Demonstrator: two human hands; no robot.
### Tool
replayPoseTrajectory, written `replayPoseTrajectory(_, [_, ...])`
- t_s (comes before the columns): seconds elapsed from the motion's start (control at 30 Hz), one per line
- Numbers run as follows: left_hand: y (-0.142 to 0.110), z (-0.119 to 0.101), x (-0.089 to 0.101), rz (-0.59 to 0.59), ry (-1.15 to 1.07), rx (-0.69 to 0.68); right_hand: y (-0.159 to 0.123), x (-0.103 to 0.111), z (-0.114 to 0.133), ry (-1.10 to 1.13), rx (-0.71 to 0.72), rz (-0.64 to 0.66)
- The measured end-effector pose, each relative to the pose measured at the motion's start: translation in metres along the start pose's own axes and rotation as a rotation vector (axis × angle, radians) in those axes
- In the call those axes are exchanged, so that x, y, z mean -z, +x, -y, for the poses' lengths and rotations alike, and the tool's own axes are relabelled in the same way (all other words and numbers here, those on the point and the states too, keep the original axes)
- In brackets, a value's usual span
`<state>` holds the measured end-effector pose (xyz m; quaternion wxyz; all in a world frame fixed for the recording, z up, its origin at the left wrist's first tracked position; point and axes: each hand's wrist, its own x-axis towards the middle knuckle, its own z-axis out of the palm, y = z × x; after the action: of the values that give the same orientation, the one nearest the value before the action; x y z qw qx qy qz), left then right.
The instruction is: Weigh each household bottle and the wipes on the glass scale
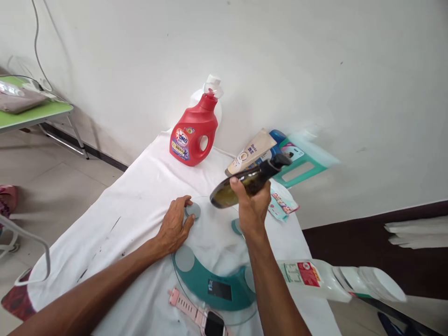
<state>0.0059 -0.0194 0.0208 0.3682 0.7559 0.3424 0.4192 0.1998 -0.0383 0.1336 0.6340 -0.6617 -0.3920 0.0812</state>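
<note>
A dark olive-green bottle with a black cap (236,187) is tilted in my right hand (254,210), which grips it above the far part of a glass weighing scale (224,282). The scale is clear with a teal band, round pads and a small dark display. My left hand (175,226) rests at the scale's left far edge, thumb and fingers apart beside a grey round pad (192,211). Below the scale's near edge lies a smartwatch with a pink strap (187,303). My right forearm hides part of the scale's right side.
Near the wall stand a red detergent bottle (196,130), a beige tube (252,149), a blue bottle (276,136) and a teal jug (306,158). A wipes pack (283,203) and a white bottle (315,280) are at the right. White cloth (119,228) covers the table.
</note>
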Motion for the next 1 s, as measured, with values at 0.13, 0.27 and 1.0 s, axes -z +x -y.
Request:
replayPoseTrajectory(0.13, [0.000,-0.005,0.000,-0.007,0.011,0.003,0.082,-0.057,-0.024,0.027,-0.011,-0.075])
replayPoseTrajectory(0.27, [0.001,-0.009,0.000,-0.010,0.024,-0.007,0.141,-0.110,-0.057,-0.007,-0.092,-0.137])
replayPoseTrajectory(1.0, [0.001,-0.010,0.000,0.011,0.043,0.034,0.150,-0.076,-0.087,-0.223,0.280,-0.194])
